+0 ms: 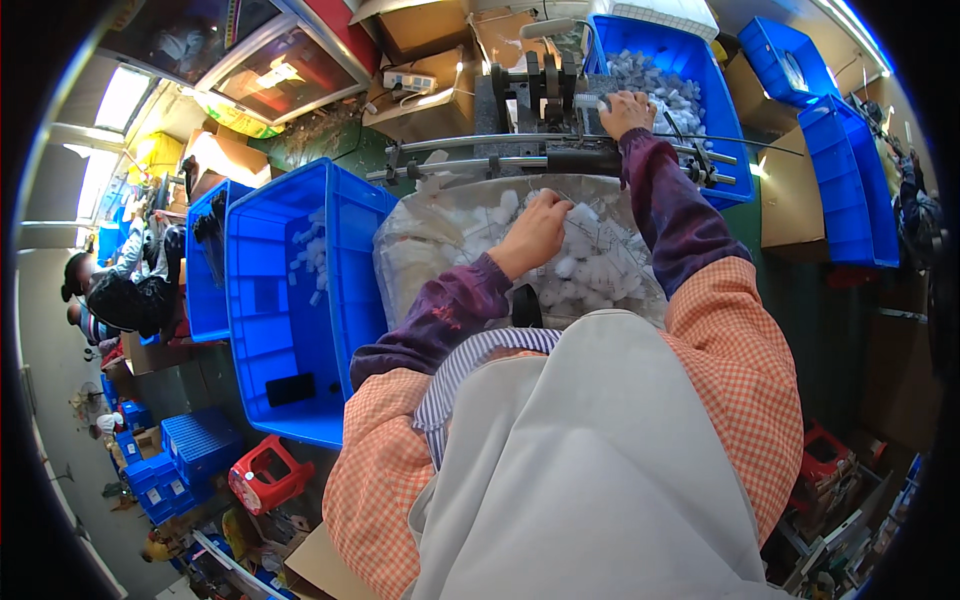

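My left hand (540,232) is over a clear plastic-lined tray (415,225) of small white pieces (590,262), some with thin wire-like stems. Its thumb and fingers are pinched together; what they hold is too small to make out. My right hand (628,112) reaches forward to a dark bench machine (545,88), fingers curled beside a small pale block (590,102) on it. Whatever lies under those fingertips is hidden. Metal rods (500,163) run across between the machine and the tray.
Left of the tray stands a deep blue crate (285,400) with white pieces and a black flat object (290,388) inside. Another blue bin (725,130) of white pieces is at the far right. Cardboard boxes (425,95), a red stool (268,475) and people (135,290) are around.
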Available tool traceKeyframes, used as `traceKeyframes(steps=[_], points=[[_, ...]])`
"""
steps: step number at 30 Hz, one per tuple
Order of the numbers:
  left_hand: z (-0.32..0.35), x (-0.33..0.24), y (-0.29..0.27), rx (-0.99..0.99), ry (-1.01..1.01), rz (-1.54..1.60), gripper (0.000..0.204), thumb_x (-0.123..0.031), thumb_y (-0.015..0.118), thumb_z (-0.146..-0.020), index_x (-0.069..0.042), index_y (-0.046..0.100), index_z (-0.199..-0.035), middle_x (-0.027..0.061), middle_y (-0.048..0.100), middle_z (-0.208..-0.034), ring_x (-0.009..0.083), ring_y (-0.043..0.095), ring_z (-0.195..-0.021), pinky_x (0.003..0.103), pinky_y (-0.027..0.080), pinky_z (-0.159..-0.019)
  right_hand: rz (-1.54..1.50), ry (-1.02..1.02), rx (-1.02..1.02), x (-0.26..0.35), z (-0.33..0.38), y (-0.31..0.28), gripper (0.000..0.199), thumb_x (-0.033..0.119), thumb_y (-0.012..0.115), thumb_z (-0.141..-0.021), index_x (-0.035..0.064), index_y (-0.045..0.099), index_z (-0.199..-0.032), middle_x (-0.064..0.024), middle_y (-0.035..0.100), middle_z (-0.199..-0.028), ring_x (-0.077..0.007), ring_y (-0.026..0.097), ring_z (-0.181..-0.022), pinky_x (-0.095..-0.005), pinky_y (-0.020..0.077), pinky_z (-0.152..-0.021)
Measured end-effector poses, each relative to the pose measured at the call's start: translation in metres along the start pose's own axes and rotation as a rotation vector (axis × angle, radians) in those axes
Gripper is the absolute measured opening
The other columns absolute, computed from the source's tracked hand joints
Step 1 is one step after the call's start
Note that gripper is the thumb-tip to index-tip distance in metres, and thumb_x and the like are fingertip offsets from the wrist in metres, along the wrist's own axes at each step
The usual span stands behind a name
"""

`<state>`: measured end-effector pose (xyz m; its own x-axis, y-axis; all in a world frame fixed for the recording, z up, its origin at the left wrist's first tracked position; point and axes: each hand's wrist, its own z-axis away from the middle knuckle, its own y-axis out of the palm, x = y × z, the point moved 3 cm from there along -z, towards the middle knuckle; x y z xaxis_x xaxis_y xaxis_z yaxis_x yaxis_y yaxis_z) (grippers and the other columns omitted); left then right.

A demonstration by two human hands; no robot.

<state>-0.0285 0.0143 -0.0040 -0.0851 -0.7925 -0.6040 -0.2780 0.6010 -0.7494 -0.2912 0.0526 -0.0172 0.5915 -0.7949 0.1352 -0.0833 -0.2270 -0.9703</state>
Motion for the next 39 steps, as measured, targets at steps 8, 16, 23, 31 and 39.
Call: traceKeyframes(steps=[8, 16, 23, 31, 39], points=[[-0.013, -0.008, -0.02, 0.005, -0.088, 0.188, 0.024, -0.002, 0.053, -0.076, 0.002, 0.057, -0.1, 0.0189, 0.059, -0.093, 0.0323, 0.058, -0.086, 0.036, 0.046, -0.075, -0.044, -0.059, -0.067, 0.021, 0.009, 0.009, 0.032, 0.037, 0.05, -0.08, 0.0133, 0.064, -0.096, -0.0079, 0.054, -0.105, -0.028, 0.039, -0.109, -0.0455, 0.0253, -0.091], [-0.016, -0.006, -0.038, -0.089, -0.116, 0.185, 0.016, -0.005, 0.059, -0.074, 0.001, 0.062, -0.089, 0.0167, 0.063, -0.084, 0.0286, 0.062, -0.075, 0.033, 0.048, -0.067, -0.01, -0.116, -0.166, 0.065, 0.013, 0.014, 0.025, 0.027, 0.048, -0.08, 0.0126, 0.064, -0.093, -0.0083, 0.056, -0.101, -0.0267, 0.043, -0.107, -0.0457, 0.0257, -0.091], [-0.018, -0.008, -0.051, -0.124, -0.229, 0.239, 0.015, -0.006, 0.061, -0.075, 0.0, 0.063, -0.088, 0.0128, 0.064, -0.076, 0.0204, 0.062, -0.069, 0.029, 0.048, -0.062, -0.014, -0.106, -0.091, 0.018, 0.01, 0.005, 0.026, 0.026, 0.048, -0.079, 0.012, 0.063, -0.094, -0.0088, 0.056, -0.104, -0.027, 0.05, -0.102, -0.0459, 0.029, -0.09], [-0.037, -0.018, -0.044, -0.183, -0.084, 0.188, 0.014, -0.006, 0.061, -0.076, 0.0, 0.063, -0.088, 0.0137, 0.063, -0.078, 0.0238, 0.062, -0.07, 0.03, 0.048, -0.064, 0.152, 0.064, 0.146, -0.027, -0.028, -0.025, 0.026, 0.023, 0.046, -0.082, 0.0114, 0.057, -0.103, -0.0149, 0.06, -0.104, -0.0295, 0.061, -0.092, -0.0447, 0.0427, -0.082], [-0.065, -0.022, -0.036, -0.247, 0.033, 0.076, 0.014, -0.005, 0.058, -0.076, 0.0, 0.06, -0.089, 0.0154, 0.06, -0.085, 0.0321, 0.058, -0.081, 0.037, 0.047, -0.069, -0.786, -0.573, 0.479, -0.014, 0.05, -0.069, 0.036, 0.019, 0.052, -0.084, 0.0049, 0.051, -0.117, -0.0155, 0.058, -0.112, -0.0318, 0.058, -0.096, -0.0351, 0.0458, -0.081]])
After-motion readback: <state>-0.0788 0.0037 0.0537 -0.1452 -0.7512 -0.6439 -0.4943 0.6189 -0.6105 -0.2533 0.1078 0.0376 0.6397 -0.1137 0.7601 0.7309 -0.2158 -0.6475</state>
